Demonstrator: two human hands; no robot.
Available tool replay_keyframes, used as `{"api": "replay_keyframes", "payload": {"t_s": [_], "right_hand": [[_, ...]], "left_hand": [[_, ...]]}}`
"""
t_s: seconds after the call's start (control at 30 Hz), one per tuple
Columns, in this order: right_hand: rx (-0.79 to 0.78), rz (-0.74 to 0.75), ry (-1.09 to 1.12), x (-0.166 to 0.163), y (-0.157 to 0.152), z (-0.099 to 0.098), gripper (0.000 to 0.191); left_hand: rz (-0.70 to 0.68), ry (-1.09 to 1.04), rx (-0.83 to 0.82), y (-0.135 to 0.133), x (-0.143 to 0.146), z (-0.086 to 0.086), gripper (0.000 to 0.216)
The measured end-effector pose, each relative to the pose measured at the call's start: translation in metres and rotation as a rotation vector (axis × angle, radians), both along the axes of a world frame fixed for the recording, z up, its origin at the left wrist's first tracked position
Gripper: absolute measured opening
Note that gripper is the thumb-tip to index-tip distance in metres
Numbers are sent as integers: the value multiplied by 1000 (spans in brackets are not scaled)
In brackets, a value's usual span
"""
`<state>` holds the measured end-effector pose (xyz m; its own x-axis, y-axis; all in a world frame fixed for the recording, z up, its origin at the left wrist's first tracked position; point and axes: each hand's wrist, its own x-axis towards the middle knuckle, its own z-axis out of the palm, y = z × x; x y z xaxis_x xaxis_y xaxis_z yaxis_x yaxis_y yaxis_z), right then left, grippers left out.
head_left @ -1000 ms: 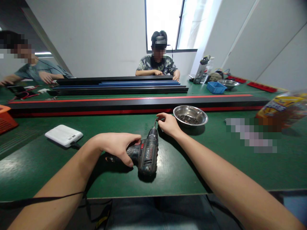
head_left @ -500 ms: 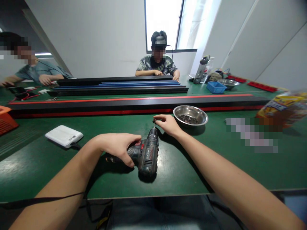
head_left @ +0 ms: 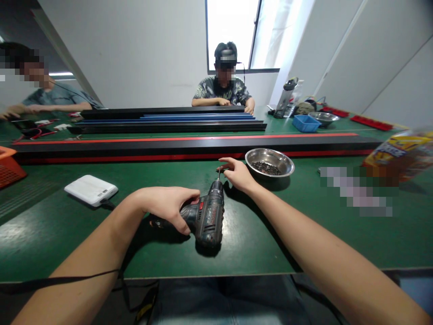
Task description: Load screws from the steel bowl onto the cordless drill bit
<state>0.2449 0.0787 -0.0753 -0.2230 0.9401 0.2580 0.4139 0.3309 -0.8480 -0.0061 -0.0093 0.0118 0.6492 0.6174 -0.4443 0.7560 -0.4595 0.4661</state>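
Note:
A dark cordless drill [head_left: 208,216] lies on the green table [head_left: 304,225], its bit pointing away from me. My left hand [head_left: 167,207] is wrapped round the drill's handle. My right hand [head_left: 238,174] is at the tip of the bit, thumb and fingers pinched together there; what they pinch is too small to make out. A steel bowl [head_left: 269,161] with small dark screws stands just right of that hand.
A long black and red rail [head_left: 189,149] lies across the table beyond the drill, with more black and blue rails [head_left: 169,122] behind. A white power bank [head_left: 90,190] is at left, an orange basket [head_left: 8,167] at far left. Two other people sit opposite.
My right hand's fingers have shifted slightly at the bit tip. The drill and my left hand have stayed put. The person at far left has drawn an arm back.

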Motion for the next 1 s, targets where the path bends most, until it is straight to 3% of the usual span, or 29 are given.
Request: {"api": "replay_keyframes", "payload": {"t_s": [0.13, 0.3, 0.8, 1.0], "right_hand": [[-25, -7, 13, 0, 0, -2, 73], [39, 13, -88, 1, 0, -3, 61], [68, 14, -80, 3, 3, -8, 61], [61, -5, -9, 3, 2, -11, 72]], "left_hand": [[3, 0, 3, 0, 0, 0, 72], [-1, 4, 11, 1, 0, -2, 72], [7, 10, 9, 0, 4, -3, 74], [4, 17, 11, 0, 4, -2, 72]]}}
